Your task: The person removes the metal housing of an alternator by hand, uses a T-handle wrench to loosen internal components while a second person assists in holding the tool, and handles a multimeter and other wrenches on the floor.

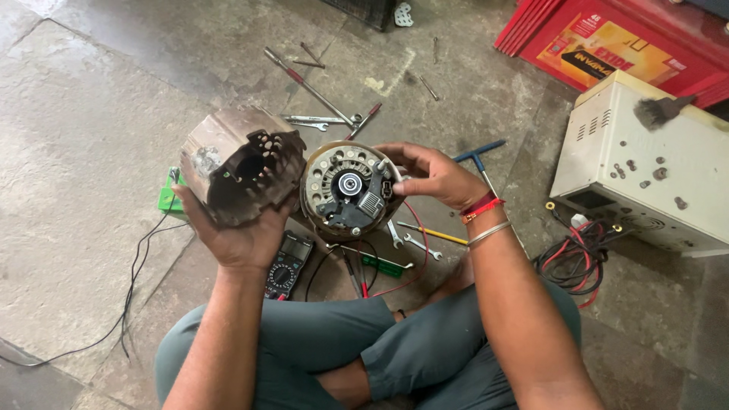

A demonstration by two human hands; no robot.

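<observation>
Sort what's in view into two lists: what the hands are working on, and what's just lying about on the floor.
In hand:
- left hand holding the slotted metal housing
- right hand holding the round alternator half with the bearing

Lying about:
- multimeter
- spanners
- T-handle tool
- yellow-handled screwdriver
- cream metal box
- red and black leads

Red box (607, 45): cropped at top edge | multimeter (287, 267): partly hidden behind left wrist | black cable (45, 353): cut off at left edge
</observation>
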